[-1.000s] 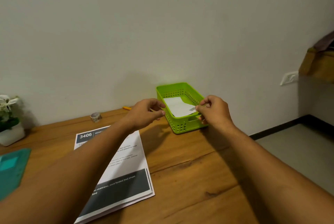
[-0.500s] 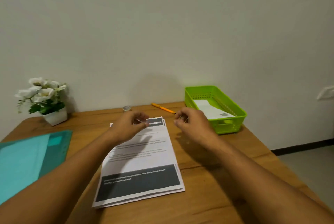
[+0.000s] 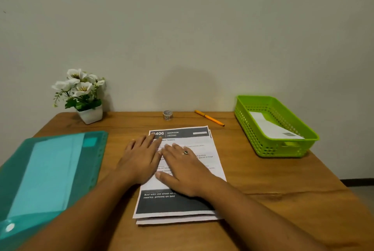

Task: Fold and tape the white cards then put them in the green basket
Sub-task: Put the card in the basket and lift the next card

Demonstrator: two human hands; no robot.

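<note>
A small stack of white printed cards (image 3: 204,147) with dark header and footer bands lies in the middle of the wooden table. My left hand (image 3: 139,159) rests flat on the stack's left edge, fingers spread. My right hand (image 3: 185,167), wearing a ring, lies flat on the top card beside it. Neither hand grips anything. The green basket (image 3: 251,127) stands at the right of the table, and a folded white card (image 3: 271,127) lies inside it. A small roll of tape (image 3: 167,114) stands behind the stack near the wall.
An orange pen (image 3: 209,118) lies between the tape and the basket. A teal plastic folder (image 3: 46,171) covers the table's left side. A white pot of white flowers (image 3: 85,97) stands at the back left. The wall runs right behind the table.
Both hands left the basket, where the folded card stays, swung left and came down flat on the card stack. The view turned left with them.
</note>
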